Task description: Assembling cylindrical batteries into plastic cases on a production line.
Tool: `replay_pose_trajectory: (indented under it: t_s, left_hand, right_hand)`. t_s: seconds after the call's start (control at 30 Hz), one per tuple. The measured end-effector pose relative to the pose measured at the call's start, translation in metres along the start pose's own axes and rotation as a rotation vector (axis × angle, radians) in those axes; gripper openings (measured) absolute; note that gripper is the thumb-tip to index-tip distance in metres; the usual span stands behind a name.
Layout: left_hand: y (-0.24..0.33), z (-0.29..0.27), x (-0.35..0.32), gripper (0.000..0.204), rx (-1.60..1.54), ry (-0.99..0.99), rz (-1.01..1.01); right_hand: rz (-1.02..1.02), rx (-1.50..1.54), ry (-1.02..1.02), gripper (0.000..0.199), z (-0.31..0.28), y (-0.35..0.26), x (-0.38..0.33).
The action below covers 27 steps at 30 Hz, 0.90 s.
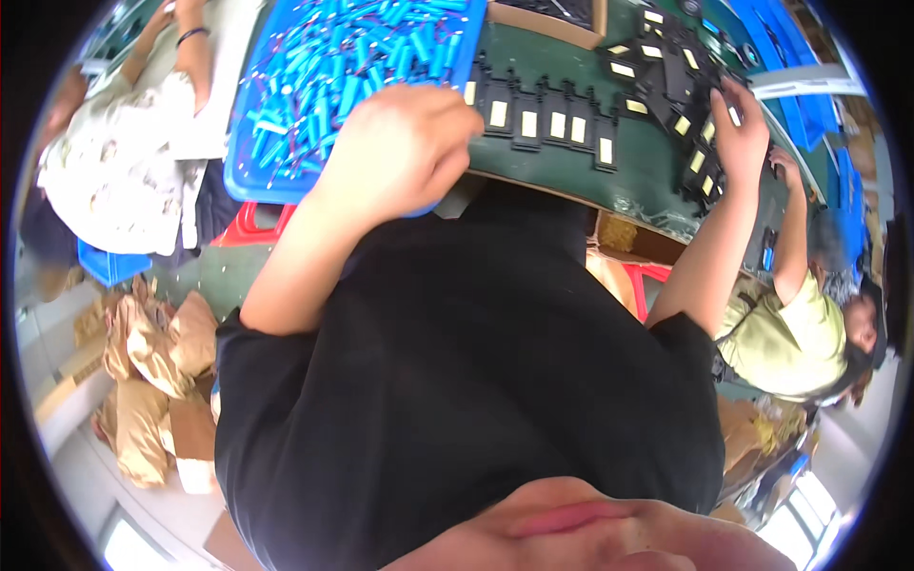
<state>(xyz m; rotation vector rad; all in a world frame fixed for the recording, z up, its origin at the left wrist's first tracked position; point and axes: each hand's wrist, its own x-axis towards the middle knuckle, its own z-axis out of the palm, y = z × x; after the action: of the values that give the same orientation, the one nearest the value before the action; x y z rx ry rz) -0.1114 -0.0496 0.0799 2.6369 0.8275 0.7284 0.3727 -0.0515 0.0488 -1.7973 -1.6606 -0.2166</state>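
My left hand (405, 143) is closed, its fingers curled down at the right edge of a blue tray (262, 188). Whatever those fingers grip is hidden. Small blue cylinders with thin wires (333, 62) fill the tray. Beside this hand, several flat black plastic cases (577, 126) with pale stickers stand in a row on the green table (533, 164). Over at the right, my right hand (741, 133) pinches a black plastic case (734, 115), whose pale sticker shows between thumb and finger. A loose pile of similar cases (676, 76) lies to the left of that hand.
A cardboard box (571, 36) with dark parts sits at the table's far side. Blue bins (795, 105) line the right. One person in white (124, 162) is at the left, another in yellow-green (790, 333) at the right. Brown paper bags (143, 419) rest behind me at left.
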Motion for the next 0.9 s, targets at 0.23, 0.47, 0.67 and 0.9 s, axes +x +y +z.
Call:
replay_pose_trajectory:
  t_s: [0.23, 0.47, 0.67, 0.9]
  left_hand:
    - [-0.07, 0.01, -0.018, 0.016, 0.349, 0.249, -0.201]
    - [-0.042, 0.005, 0.039, 0.039, 0.2, -0.151, -0.534]
    - [-0.051, 0.041, 0.059, 0.027, 0.274, -0.105, -0.395]
    - [-0.042, 0.039, 0.048, 0.019, -0.061, 0.362, -0.281]
  right_hand:
    - [0.138, 0.869, -0.024, 0.013, 0.07, -0.137, -0.12]
    - [0.034, 0.908, -0.104, 0.013, 0.09, -0.186, -0.12]
    - [-0.046, 0.932, -0.072, 0.013, 0.089, -0.209, -0.115]
    - [0.168, 1.078, 0.016, 0.014, 0.092, -0.19, -0.117]
